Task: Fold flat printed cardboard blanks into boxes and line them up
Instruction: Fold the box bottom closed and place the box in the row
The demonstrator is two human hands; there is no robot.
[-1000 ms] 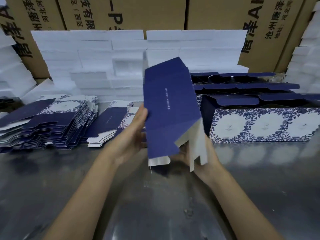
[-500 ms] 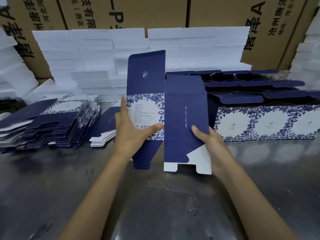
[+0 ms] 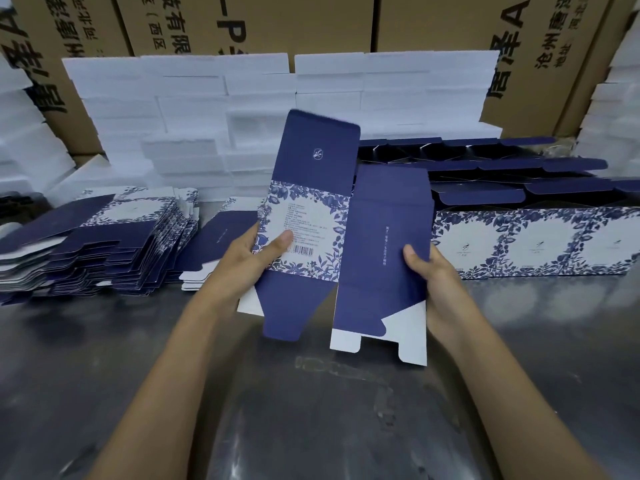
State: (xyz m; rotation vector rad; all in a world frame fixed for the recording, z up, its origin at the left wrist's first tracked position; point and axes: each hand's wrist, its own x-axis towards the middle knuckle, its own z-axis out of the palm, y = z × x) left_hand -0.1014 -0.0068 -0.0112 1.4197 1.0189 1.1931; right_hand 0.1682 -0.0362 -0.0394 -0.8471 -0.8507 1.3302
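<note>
At frame centre, your left hand (image 3: 258,252) pinches the blank (image 3: 346,237) by its barcode-printed floral panel, thumb on top; your right hand (image 3: 433,271) grips the navy panel's edge, its small lettering unreadable

Matt printed cardboard blank (image 3: 346,237), dull scuffed metal table (image 3: 311,410), white foam blocks (image 3: 207,98), brown corrugated cartons (image 3: 277,22)

The blank (image 3: 346,237) is navy with a blue-and-white floral panel; foam blocks (image 3: 214,109) behind are white.
</note>
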